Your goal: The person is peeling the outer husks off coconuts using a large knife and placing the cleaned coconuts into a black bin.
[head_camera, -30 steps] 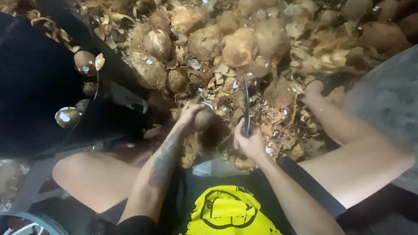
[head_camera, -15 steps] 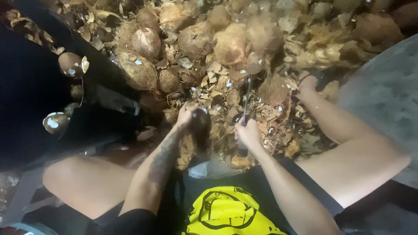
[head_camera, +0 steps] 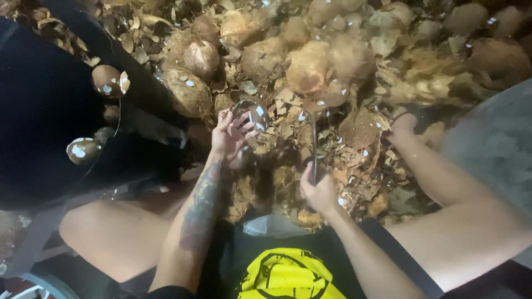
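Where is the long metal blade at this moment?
In the head view, the long metal blade stands upright at centre, held by the right hand, just right of the coconut piece in the left hand.

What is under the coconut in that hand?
Under the coconut in the left hand lie brown husk scraps and shell bits. The ground beneath them is covered. The right hand holds a blade beside it.

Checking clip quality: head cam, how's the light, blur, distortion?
Head view: warm, dim light; left side falls into near-black shadow. Left hand and the coconut piece it holds are slightly motion-smeared; right hand and the knife read sharper. Wet specks glint on husks. Wide-angle bending at the edges.
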